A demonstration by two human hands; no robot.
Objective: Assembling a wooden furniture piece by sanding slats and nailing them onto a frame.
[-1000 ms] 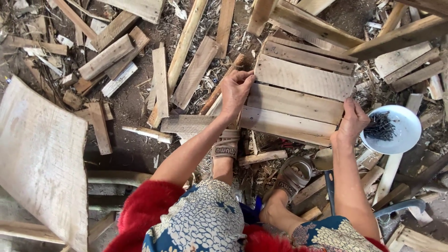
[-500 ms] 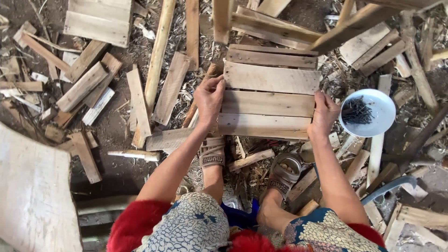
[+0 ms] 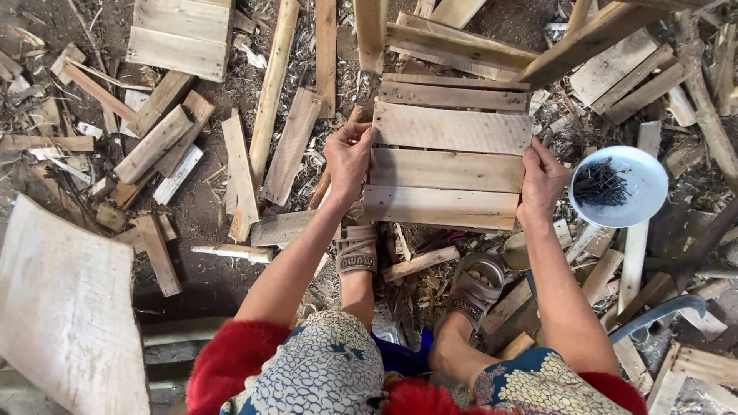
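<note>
A slatted wooden panel [image 3: 450, 150] made of several pale boards lies in front of me above my sandalled feet. My left hand [image 3: 347, 157] grips its left edge, fingers curled over the boards. On the opposite side, my right hand [image 3: 540, 180] clasps the right edge near the lower slats. The panel sits roughly level between both hands.
A white bowl [image 3: 626, 204] holding dark nails rests just right of the panel. Loose planks and offcuts [image 3: 292, 146] litter the dirt all around. A large pale board [image 3: 65, 307] lies at lower left, another slatted panel [image 3: 181, 34] at top left, and a blue-grey tube [image 3: 657, 311] at lower right.
The view shifted so the panel sits more central. Both hands stayed on its edges, with the panel drawn slightly straighter toward me.
</note>
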